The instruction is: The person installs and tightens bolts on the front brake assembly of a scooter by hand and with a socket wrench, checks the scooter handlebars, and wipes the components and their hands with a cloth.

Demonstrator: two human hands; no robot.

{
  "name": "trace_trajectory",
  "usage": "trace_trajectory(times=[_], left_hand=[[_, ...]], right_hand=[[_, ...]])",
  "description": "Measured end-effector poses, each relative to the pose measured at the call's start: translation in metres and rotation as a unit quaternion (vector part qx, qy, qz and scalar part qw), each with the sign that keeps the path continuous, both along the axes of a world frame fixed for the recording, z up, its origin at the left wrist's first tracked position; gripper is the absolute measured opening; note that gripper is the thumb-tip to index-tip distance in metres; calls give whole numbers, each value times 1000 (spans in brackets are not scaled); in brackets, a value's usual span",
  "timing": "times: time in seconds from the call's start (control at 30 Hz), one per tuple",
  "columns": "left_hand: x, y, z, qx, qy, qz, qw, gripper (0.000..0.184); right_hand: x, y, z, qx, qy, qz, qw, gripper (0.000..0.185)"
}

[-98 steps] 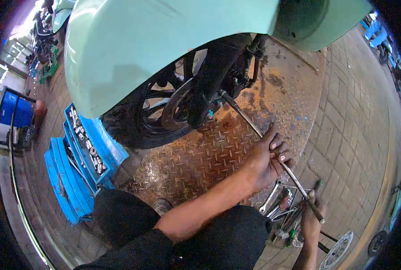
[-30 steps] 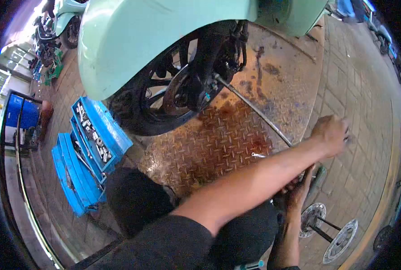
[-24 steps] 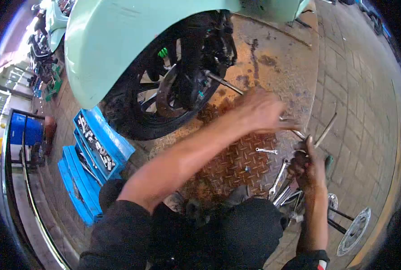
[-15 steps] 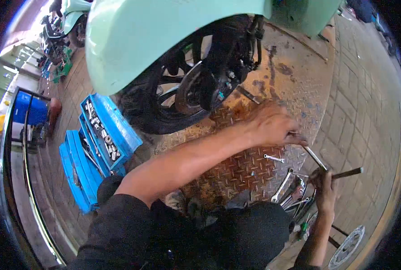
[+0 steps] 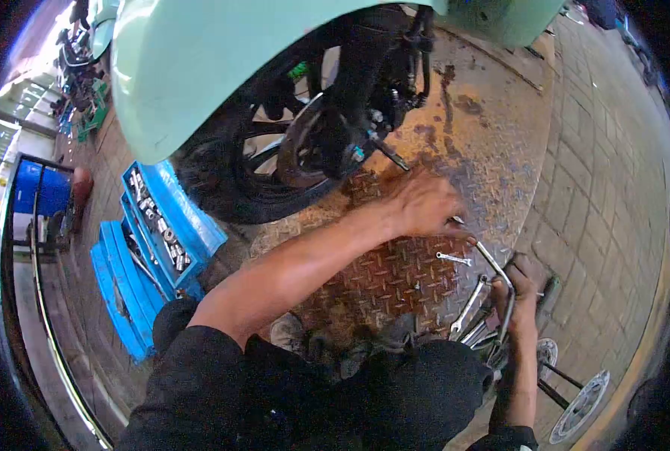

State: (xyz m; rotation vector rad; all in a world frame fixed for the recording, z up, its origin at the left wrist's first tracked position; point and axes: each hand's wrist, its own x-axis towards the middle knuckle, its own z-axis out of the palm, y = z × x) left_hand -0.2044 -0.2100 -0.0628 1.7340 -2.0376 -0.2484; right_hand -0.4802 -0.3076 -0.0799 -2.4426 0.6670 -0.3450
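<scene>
My left hand [image 5: 429, 204], its arm stretched across from the left, is closed at the upper end of an L-shaped wrench [image 5: 493, 259]. My right hand [image 5: 524, 284] is closed around the same metal bar near its bend, and the other leg points down toward my body. A small combination spanner [image 5: 454, 258] lies on the rusty plate just below my left hand. Larger spanners [image 5: 468, 310] are bunched beside my right wrist. Beyond my left hand, a dark rod [image 5: 390, 154] sticks out near the hub of a black wheel [image 5: 252, 199].
A mint-green scooter body [image 5: 200, 68] overhangs the wheel. On the left, a blue toolbox [image 5: 203, 207] stands unfolded with sockets inside. The worn chequered plate [image 5: 357, 282] lies under my hands. Perforated metal discs [image 5: 582, 402] rest at lower right on the paving [image 5: 606, 195].
Both hands have moved slightly left in view with the wrench. Its free leg, which pointed right, now points down toward me. The whole view has shifted a little.
</scene>
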Motion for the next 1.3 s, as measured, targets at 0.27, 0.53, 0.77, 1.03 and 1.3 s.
trace_trajectory(times=[0.27, 0.53, 0.77, 1.03, 1.3], left_hand=[[8, 8, 16, 77, -27, 40, 996, 49], [-164, -21, 93, -185, 256, -107, 943, 50], [-187, -103, 68, -226, 222, 89, 944, 15], [-185, -157, 52, -17, 212, 125, 969, 14], [-184, -167, 42, 57, 368, 245, 895, 24]], right_hand=[[8, 29, -1, 252, 2, -94, 963, 35], [-17, 31, -32, 145, -37, -105, 983, 32], [-24, 50, 11, 220, -59, -187, 956, 36], [-27, 56, 20, 180, -79, -207, 958, 40], [-23, 59, 19, 216, -124, -246, 937, 45]])
